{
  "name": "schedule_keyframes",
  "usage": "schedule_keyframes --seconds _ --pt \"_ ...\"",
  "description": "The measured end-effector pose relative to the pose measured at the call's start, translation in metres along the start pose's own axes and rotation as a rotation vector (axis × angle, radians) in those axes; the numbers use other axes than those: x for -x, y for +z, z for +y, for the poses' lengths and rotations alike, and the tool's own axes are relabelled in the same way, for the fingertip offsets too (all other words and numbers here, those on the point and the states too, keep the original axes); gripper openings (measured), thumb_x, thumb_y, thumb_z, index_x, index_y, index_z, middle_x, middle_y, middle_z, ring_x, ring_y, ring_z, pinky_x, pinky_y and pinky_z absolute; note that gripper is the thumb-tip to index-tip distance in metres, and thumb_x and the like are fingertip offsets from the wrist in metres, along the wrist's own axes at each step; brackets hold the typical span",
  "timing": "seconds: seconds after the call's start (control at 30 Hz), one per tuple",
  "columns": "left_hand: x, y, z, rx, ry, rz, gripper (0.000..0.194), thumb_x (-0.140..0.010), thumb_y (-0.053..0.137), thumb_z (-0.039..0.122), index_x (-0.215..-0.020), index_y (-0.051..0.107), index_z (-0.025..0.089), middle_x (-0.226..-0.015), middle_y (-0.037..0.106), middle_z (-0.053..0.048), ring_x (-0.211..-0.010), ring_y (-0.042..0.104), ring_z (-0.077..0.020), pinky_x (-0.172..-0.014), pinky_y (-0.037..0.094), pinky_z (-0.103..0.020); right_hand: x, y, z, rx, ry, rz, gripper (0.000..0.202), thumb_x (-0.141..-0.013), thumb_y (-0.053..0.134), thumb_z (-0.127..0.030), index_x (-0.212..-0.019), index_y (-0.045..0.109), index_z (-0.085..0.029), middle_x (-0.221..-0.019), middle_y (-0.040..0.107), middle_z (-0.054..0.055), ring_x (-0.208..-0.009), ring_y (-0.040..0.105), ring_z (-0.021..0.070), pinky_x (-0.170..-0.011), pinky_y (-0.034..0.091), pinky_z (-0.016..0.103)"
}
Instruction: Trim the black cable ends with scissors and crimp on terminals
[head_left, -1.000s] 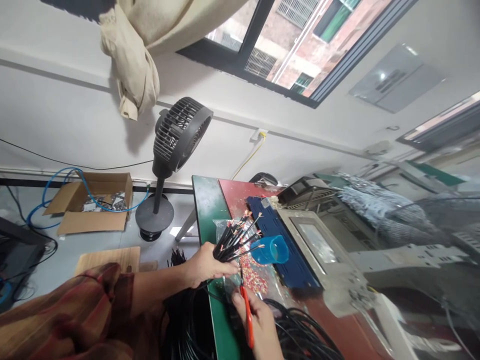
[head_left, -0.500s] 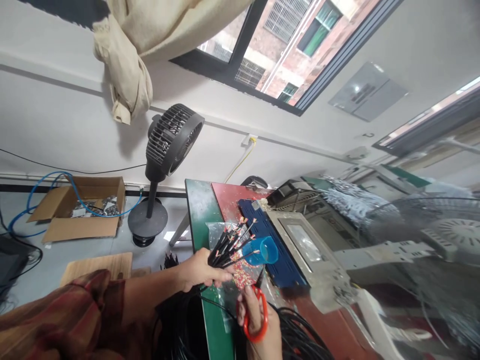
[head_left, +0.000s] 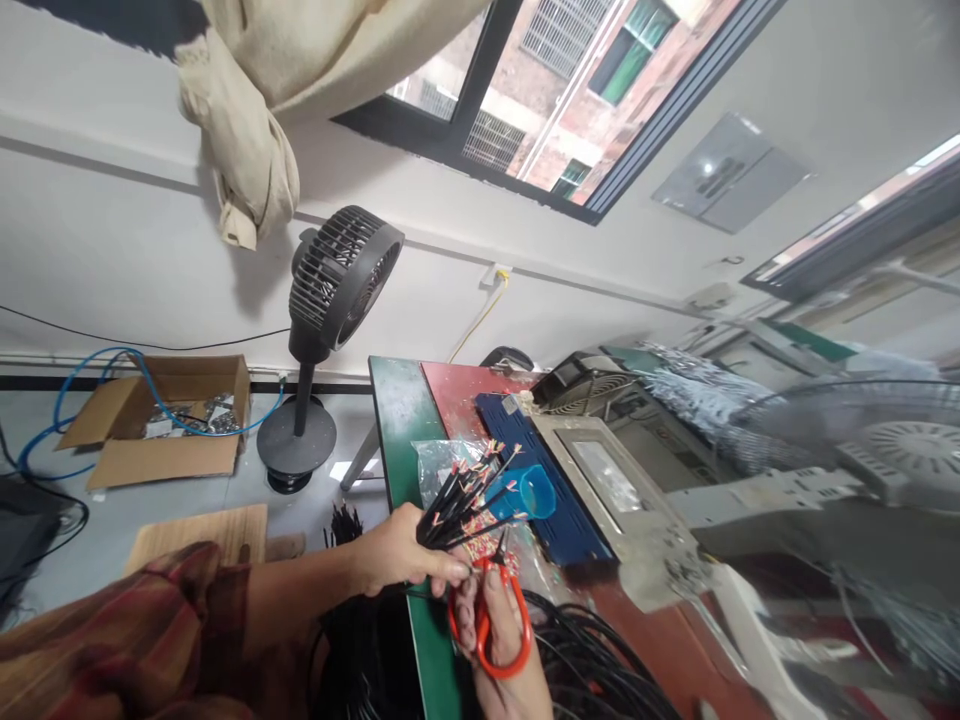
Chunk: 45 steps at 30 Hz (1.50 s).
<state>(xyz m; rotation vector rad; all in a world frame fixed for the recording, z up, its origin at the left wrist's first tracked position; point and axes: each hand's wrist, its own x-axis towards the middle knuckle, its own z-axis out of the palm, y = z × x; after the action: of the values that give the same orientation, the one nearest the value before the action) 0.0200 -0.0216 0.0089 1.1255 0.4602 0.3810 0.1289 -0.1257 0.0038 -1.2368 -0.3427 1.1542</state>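
Left hand (head_left: 397, 555) clenched around a bundle of black cables (head_left: 461, 495), gripped just below the fanned-out ends, with stripped red and pale tips pointing up and to the right, over the green edge of the workbench (head_left: 401, 420). Right hand (head_left: 499, 640) just below and beside it, fingers threaded through the red handles of a pair of scissors (head_left: 487, 615), closed on them; blades aimed up toward the base of the bundle, too small to tell whether touching. Loose black cable coils (head_left: 600, 660) spread under and to the right of both hands. Just beyond the cable tips, a blue plastic cup (head_left: 532, 492) lying tilted beside a clear plastic bag (head_left: 442, 460) and a scatter of small red and pale bits. Further right, a grey machine (head_left: 622, 490) with a flat panel, standing on a dark blue base. Left of the bench, on the floor, a black standing fan (head_left: 330, 300), and farther left an open cardboard box (head_left: 157, 420) with a blue cable (head_left: 82, 370) looping out of it. A beige curtain (head_left: 240, 150) knotted above, beside a window (head_left: 555, 90).
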Motion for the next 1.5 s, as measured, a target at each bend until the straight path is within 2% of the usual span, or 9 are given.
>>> schedule_keyframes --seconds 0.1,0.27,0.4,0.57,0.73,0.9,1.17,1.33,1.5 --pt "0.001 0.0 -0.002 0.021 -0.003 -0.029 0.026 -0.064 0.07 0.035 -0.072 0.065 0.01 -0.053 0.056 0.002 -0.043 0.045 -0.0052 -0.038 0.023 -0.017 0.002 0.002 0.0 -0.067 0.058 0.023 0.037 -0.057 0.078 -0.048 -0.061 0.055 -0.018 -0.047 0.05 -0.005 -0.039 0.037 0.0059 -0.037 0.03 0.018" --pt "0.002 0.0 -0.003 0.052 -0.033 -0.055 0.029 -0.064 0.07 0.037 -0.072 0.065 0.01 -0.056 0.058 0.001 -0.045 0.048 -0.006 -0.04 0.025 -0.017 0.003 0.004 0.001 -0.109 0.085 -0.021 0.04 -0.056 0.078 -0.049 -0.059 0.054 -0.017 -0.046 0.048 -0.005 -0.038 0.037 0.0046 -0.037 0.03 0.016" --pt "0.003 0.0 0.0 0.068 -0.056 -0.057 0.028 -0.064 0.07 0.037 -0.068 0.064 0.01 -0.057 0.059 0.0 -0.043 0.046 -0.0052 -0.039 0.023 -0.018 0.003 0.006 0.001 -0.09 0.068 -0.046 0.039 -0.058 0.076 -0.049 -0.063 0.056 -0.016 -0.046 0.047 -0.006 -0.037 0.034 0.0031 -0.034 0.027 0.014" --pt "0.006 0.001 0.005 0.059 -0.062 -0.08 0.022 -0.067 0.066 0.034 -0.065 0.064 0.012 -0.052 0.056 0.001 -0.041 0.041 -0.0051 -0.04 0.019 -0.02 0.003 0.007 0.002 -0.082 0.065 -0.086 0.042 -0.057 0.076 -0.052 -0.056 0.052 -0.016 -0.044 0.045 -0.006 -0.035 0.033 0.0028 -0.032 0.023 0.014" --pt "0.008 0.003 0.006 0.074 -0.051 -0.038 0.02 -0.066 0.066 0.033 -0.06 0.064 0.014 -0.048 0.053 0.0 -0.04 0.038 -0.0065 -0.041 0.018 -0.022 0.0 0.005 0.007 -0.112 0.066 -0.012 0.037 -0.061 0.075 -0.049 -0.061 0.056 -0.017 -0.044 0.046 -0.006 -0.037 0.034 0.0035 -0.036 0.027 0.016" --pt "0.006 0.002 0.002 0.064 -0.047 -0.034 0.023 -0.065 0.068 0.035 -0.07 0.065 0.012 -0.055 0.058 0.0 -0.043 0.043 -0.0063 -0.041 0.021 -0.02 -0.003 0.004 0.011 -0.091 0.047 -0.013 0.04 -0.059 0.075 -0.053 -0.061 0.056 -0.017 -0.044 0.047 -0.006 -0.036 0.033 0.0036 -0.039 0.029 0.017" --pt "0.003 0.001 -0.007 0.138 -0.018 0.045 0.025 -0.063 0.07 0.035 -0.074 0.063 0.013 -0.054 0.056 0.001 -0.044 0.043 -0.0063 -0.042 0.021 -0.019 -0.003 0.008 0.011 -0.052 0.1 -0.016 0.044 -0.055 0.074 -0.058 -0.063 0.057 -0.018 -0.045 0.046 -0.005 -0.037 0.033 0.0047 -0.035 0.023 0.016" --pt "0.001 0.001 -0.008 0.148 0.001 0.048 0.02 -0.063 0.071 0.035 -0.069 0.064 0.017 -0.054 0.056 0.0 -0.044 0.042 -0.0077 -0.042 0.02 -0.022 0.0 0.01 0.01 -0.037 0.076 -0.001 0.044 -0.062 0.069 -0.061 -0.061 0.056 -0.019 -0.045 0.045 -0.005 -0.038 0.033 0.0053 -0.035 0.022 0.016" --pt "0.001 0.001 -0.008 0.121 -0.015 0.065 0.02 -0.062 0.071 0.036 -0.069 0.066 0.018 -0.053 0.056 -0.001 -0.044 0.042 -0.0093 -0.042 0.02 -0.023 0.001 0.012 0.007 0.0 0.059 -0.048 0.041 -0.066 0.067 -0.058 -0.064 0.06 -0.018 -0.048 0.049 -0.004 -0.041 0.035 0.0049 -0.037 0.024 0.016"
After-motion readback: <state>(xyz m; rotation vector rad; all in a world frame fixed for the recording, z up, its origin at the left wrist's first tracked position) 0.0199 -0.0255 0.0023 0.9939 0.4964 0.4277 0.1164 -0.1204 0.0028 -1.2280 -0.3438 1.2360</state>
